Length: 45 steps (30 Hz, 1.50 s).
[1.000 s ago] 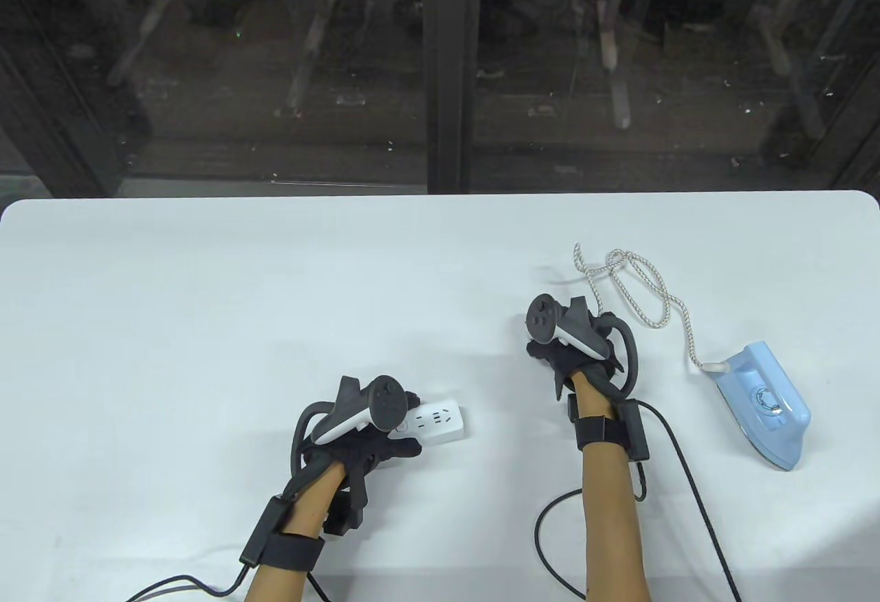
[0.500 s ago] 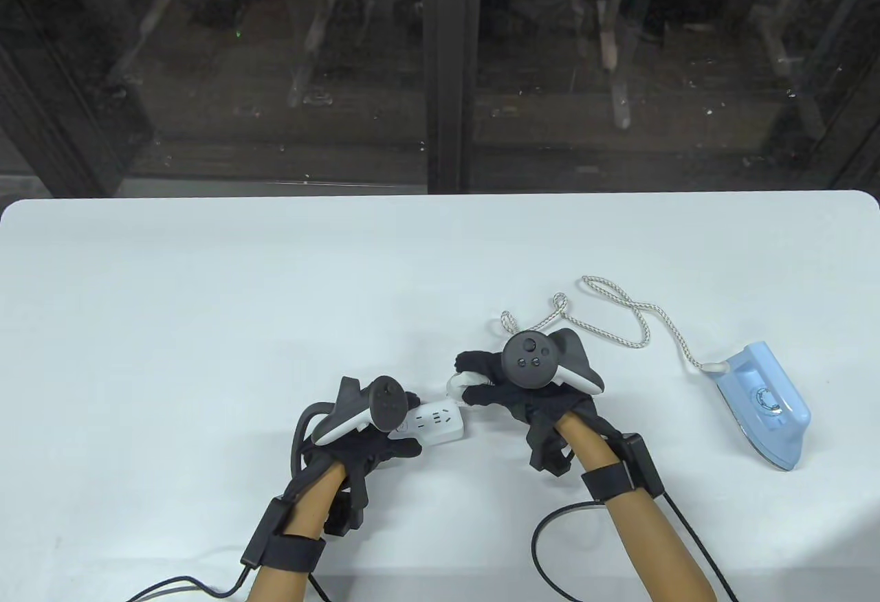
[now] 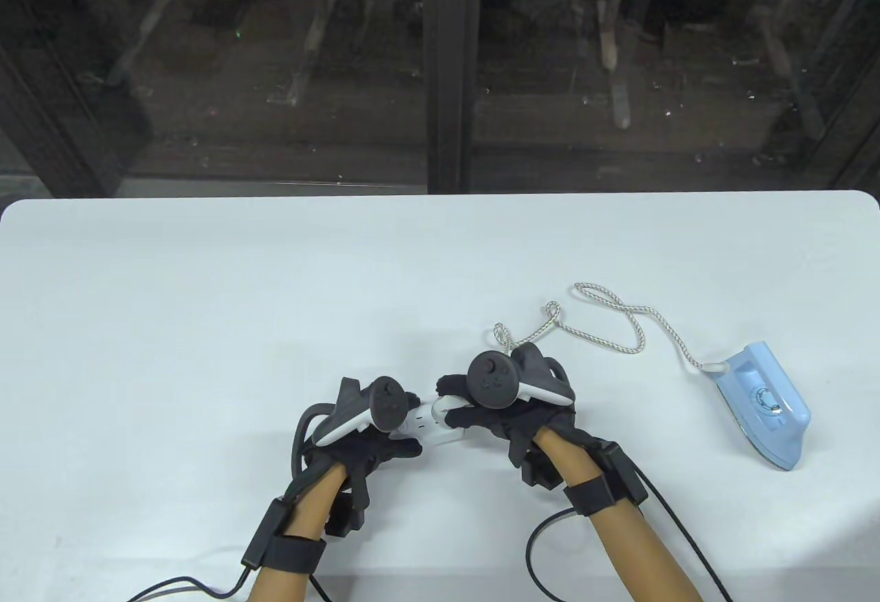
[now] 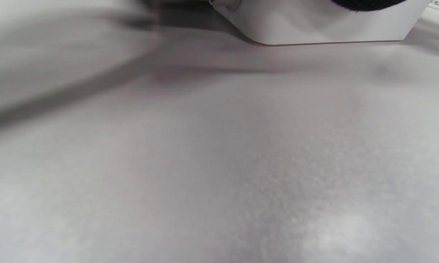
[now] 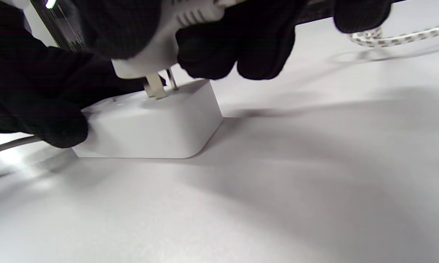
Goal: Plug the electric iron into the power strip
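Note:
A small white power strip (image 3: 421,425) lies on the white table (image 3: 206,299). My left hand (image 3: 411,423) grips its left part and holds it down. My right hand (image 3: 450,399) pinches the iron's white plug (image 3: 442,411) right above the strip. In the right wrist view the plug (image 5: 157,47) stands over the strip (image 5: 150,128), its prongs (image 5: 155,87) touching the strip's top face with most of their length showing. The light-blue iron (image 3: 760,406) lies at the right. Its braided cord (image 3: 605,327) runs in loops to my right hand.
Black glove cables (image 3: 550,547) trail from both wrists to the table's near edge. The cord's loops lie on the table just behind my right hand. The left wrist view shows the strip's side (image 4: 314,22) and bare table.
My right hand has carried the plug left, from beside the cord loops to just above the strip, pulling the cord along. The left hand, strip and iron have stayed put.

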Tool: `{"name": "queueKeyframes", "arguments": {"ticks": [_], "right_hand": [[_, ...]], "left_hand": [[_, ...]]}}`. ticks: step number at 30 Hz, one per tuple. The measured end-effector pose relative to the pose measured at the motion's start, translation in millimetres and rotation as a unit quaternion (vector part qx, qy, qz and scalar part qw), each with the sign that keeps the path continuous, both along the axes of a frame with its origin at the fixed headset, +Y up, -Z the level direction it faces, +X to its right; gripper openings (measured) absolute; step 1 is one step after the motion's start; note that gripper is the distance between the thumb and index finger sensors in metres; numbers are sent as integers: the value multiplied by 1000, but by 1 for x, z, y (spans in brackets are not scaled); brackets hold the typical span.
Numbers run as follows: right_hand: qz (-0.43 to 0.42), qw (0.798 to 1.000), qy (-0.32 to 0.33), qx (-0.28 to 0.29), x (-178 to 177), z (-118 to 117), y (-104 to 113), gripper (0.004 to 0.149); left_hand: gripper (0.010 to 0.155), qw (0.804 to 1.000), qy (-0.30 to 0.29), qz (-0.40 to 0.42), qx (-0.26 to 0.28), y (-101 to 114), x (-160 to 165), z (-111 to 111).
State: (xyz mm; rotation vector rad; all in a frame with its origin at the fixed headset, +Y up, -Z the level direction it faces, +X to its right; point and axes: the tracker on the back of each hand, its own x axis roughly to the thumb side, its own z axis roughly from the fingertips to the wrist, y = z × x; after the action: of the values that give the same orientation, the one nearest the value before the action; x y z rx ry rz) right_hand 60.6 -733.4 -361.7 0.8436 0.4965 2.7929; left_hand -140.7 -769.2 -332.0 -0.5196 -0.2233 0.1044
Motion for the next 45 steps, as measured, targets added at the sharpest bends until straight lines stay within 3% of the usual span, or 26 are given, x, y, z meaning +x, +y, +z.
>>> {"name": "queueKeyframes", "arguments": {"ticks": [4, 11, 14, 18, 22, 25, 28, 32, 37, 45], "right_hand": [[45, 999, -14, 10, -10, -2, -5, 58], [99, 993, -55, -20, -19, 1, 2, 58], [88, 994, -61, -19, -16, 6, 0, 59], [81, 996, -35, 22, -12, 14, -4, 62], [30, 999, -34, 15, 0, 18, 6, 65], [-17, 998, -48, 29, 16, 22, 28, 64], [-46, 995, -69, 52, 35, 26, 47, 67], [-28, 985, -109, 131, 60, 28, 56, 69], [27, 971, -160, 174, 93, 24, 40, 71], [137, 961, -200, 134, 126, 16, 2, 72]], "left_hand": [[76, 1000, -1, -3, 0, 0, 1, 0], [76, 1000, -1, -12, 0, 1, 2, 1], [76, 1000, -2, -12, 1, 1, 2, 1], [78, 1000, -11, -19, 0, -1, 5, 3], [88, 1000, -15, -21, -4, 4, 5, 5], [85, 999, 5, 7, 38, 23, -3, 7], [82, 990, 50, 48, 119, 44, -22, 12], [81, 980, 92, 4, 176, 55, -48, 16], [80, 972, 136, -96, 164, 45, -77, 13], [80, 976, 163, -120, 82, 19, -97, 7]]}}
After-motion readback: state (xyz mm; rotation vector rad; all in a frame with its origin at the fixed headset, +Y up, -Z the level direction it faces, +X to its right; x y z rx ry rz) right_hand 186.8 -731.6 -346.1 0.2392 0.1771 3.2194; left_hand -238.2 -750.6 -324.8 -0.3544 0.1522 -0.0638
